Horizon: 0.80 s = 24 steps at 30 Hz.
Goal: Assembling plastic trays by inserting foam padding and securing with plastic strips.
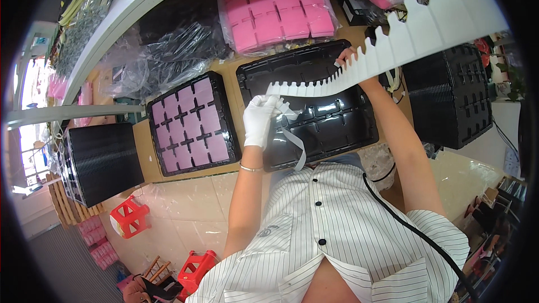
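My left hand (257,119), in a white glove, is closed on the narrow end of a long white strip with a toothed edge (337,81). The strip rises to the upper right and looks much wider there. A thin white ribbon (297,145) dangles beside the glove. My bare right hand (349,59) is at the far edge of a black moulded tray (325,126); the strip crosses in front of it, so its grip is partly hidden. Left of my gloved hand lies a second black tray (233,148) holding mauve pieces (193,126) between its cross-shaped ribs.
Stacked black trays stand at left (104,154) and right (449,95). Behind the work lie bagged pink sheets (275,8) and crumpled clear plastic (185,50). A pale shelf frame (106,39) curves overhead. Red stools (130,217) are on the floor; a black cable (415,227) crosses my shirt.
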Each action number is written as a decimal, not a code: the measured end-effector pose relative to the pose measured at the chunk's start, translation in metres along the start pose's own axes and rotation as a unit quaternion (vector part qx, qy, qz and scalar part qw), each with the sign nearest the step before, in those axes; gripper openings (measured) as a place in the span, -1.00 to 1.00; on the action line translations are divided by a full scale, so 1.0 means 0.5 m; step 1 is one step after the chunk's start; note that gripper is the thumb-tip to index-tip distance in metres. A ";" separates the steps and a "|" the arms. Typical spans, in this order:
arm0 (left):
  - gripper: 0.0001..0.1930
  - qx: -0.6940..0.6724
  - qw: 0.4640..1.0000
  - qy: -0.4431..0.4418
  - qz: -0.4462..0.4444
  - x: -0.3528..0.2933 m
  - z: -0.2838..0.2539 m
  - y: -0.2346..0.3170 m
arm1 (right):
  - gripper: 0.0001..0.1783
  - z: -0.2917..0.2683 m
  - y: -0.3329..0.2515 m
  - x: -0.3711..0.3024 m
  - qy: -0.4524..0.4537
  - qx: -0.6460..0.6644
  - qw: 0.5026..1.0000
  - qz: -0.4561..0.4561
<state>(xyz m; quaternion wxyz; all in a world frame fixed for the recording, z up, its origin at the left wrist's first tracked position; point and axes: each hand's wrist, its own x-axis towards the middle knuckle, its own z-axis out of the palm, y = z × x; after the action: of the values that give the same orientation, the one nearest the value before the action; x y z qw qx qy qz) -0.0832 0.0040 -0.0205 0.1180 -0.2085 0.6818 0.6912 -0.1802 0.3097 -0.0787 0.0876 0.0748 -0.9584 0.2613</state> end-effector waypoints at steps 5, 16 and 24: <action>-0.91 0.007 1.000 -0.005 0.002 -0.010 -0.001 0.014 | -0.82 0.008 0.026 0.007 -0.026 0.043 0.999 0.017; -0.89 0.021 0.999 0.008 0.023 -0.004 -0.022 -0.006 | -0.91 -0.019 0.004 -0.007 -0.030 0.087 0.996 0.016; -0.87 0.031 0.999 -0.003 0.024 -0.009 -0.027 -0.027 | -0.94 0.006 0.044 -0.020 0.001 0.217 0.975 0.042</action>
<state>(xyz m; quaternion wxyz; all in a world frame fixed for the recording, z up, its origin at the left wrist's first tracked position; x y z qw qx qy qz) -0.0717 -0.0084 -0.0303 0.1099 -0.1857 0.7076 0.6728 -0.1748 0.3278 -0.0939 0.0593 0.0518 -0.8812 0.4662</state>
